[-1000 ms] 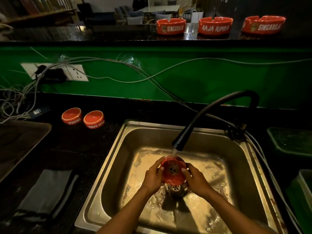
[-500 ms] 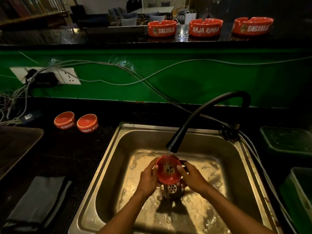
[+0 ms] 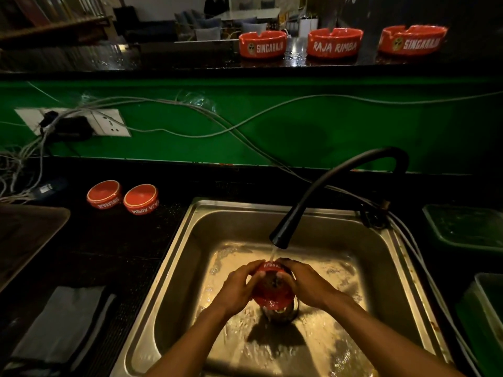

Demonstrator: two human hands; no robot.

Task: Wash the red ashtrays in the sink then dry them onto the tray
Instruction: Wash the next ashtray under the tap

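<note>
A red ashtray is held over the drain of the steel sink, under water running from the black tap. My left hand grips its left side and my right hand grips its right side. Two more red ashtrays lie upside down on the dark counter left of the sink. Three red ashtrays stand on the raised bar ledge at the back. A dark tray sits at the far left.
A grey folded cloth lies on the counter at the lower left. A wall socket with loose cables hangs on the green backsplash. Green plastic tubs stand right of the sink.
Both hands have turned the ashtray, so its lettered side wall now faces up under the stream instead of its open bowl. The view has shifted slightly.
</note>
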